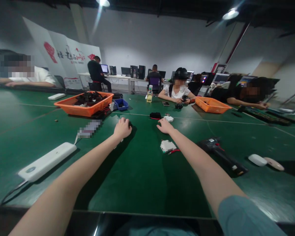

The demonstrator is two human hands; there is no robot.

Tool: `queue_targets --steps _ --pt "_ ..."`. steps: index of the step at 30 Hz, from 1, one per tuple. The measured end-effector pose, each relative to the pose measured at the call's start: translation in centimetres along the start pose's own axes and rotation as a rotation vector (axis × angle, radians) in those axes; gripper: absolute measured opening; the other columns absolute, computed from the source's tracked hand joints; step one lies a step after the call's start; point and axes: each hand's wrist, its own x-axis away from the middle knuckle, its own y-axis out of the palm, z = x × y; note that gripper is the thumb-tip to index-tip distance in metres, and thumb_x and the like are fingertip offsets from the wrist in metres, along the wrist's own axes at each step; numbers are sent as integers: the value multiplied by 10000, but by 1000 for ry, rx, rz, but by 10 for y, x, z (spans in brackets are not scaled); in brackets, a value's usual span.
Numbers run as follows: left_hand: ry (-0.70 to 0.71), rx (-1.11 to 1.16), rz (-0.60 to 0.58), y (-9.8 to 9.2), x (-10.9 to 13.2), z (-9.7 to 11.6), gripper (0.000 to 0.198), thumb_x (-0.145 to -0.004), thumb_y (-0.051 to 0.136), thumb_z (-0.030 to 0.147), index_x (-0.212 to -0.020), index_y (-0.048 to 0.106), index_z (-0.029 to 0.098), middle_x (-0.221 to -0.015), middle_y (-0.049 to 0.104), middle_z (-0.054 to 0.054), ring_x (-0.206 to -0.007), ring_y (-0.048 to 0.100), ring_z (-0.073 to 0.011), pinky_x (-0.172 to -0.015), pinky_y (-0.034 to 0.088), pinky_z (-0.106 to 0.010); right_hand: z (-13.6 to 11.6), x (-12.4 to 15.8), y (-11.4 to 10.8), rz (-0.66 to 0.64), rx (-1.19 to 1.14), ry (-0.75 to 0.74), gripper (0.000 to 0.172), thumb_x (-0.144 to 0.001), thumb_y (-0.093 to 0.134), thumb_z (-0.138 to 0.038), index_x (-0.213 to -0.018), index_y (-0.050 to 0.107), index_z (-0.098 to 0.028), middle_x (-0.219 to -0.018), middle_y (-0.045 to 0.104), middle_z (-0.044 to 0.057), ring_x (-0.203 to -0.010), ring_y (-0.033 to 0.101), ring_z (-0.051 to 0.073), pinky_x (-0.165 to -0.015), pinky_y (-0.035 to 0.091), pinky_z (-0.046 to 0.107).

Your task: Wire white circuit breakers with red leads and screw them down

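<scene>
My left hand (123, 127) is closed over the green table, its fingers curled round a small dark object (130, 124) that mostly hides behind them. Its exact kind does not show. Farther right, my right hand (165, 126) reaches low over the table with its fingers stretched out and apart, and nothing shows in them. Just beyond its fingers lie a small white plastic part (168, 119) and a black piece with a red edge (155, 115). Nearer to me, beside my right forearm, sits a white box-like part (167, 146) with red wire at its lower side.
A cordless power tool (222, 155) and a white case (257, 160) lie right. A white power strip (48, 161) lies left. Orange baskets (85, 109) (211, 105), a blue bin (122, 105) and a bottle (149, 95) stand farther back. Other people sit round the table.
</scene>
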Motion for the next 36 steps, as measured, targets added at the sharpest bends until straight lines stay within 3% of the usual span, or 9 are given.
queue_targets --steps 4,9,16,23,31,36 --pt "15 1 -20 1 -1 1 383 -902 436 295 -1246 525 152 -1307 532 -160 -1178 518 -309 -927 493 -416 2 -29 18 37 -61 94 511 -959 462 -366 -1410 454 -126 -1481 414 186 -1323 438 331 -1079 387 437" --pt "70 27 -70 4 -5 -2 475 -920 397 271 -1380 470 176 -1416 525 -109 -1281 468 -288 -1029 456 -409 7 -42 28 -11 -87 150 557 -979 391 -414 -1465 390 -142 -1482 412 193 -1256 513 349 -1039 421 463" --pt "74 31 -81 4 -4 -2 477 -926 387 278 -1385 492 202 -1420 537 -92 -1272 471 -292 -1009 469 -420 19 -35 18 -83 -54 137 512 -983 399 -506 -1375 495 -191 -1444 396 192 -1161 584 314 -1006 444 453" --pt "80 19 -84 1 -4 0 478 -919 387 255 -1381 494 197 -1404 540 -107 -1262 479 -292 -996 468 -414 25 -26 5 -55 0 158 434 -971 430 -385 -1343 515 -179 -1394 468 186 -1127 603 293 -920 492 410" --pt "80 5 -77 -2 -3 2 435 -907 406 234 -1320 528 172 -1325 577 -124 -1200 517 -293 -964 465 -419 9 -22 -3 -35 38 59 391 -968 447 -256 -1336 511 -137 -1342 571 189 -1170 590 260 -927 469 338" --pt "69 1 -91 -2 -2 1 444 -914 408 237 -1344 508 181 -1348 560 -116 -1225 499 -283 -995 446 -416 2 -9 -13 -117 105 15 286 -957 459 -232 -1162 626 -124 -1229 629 233 -1126 623 325 -918 473 419"
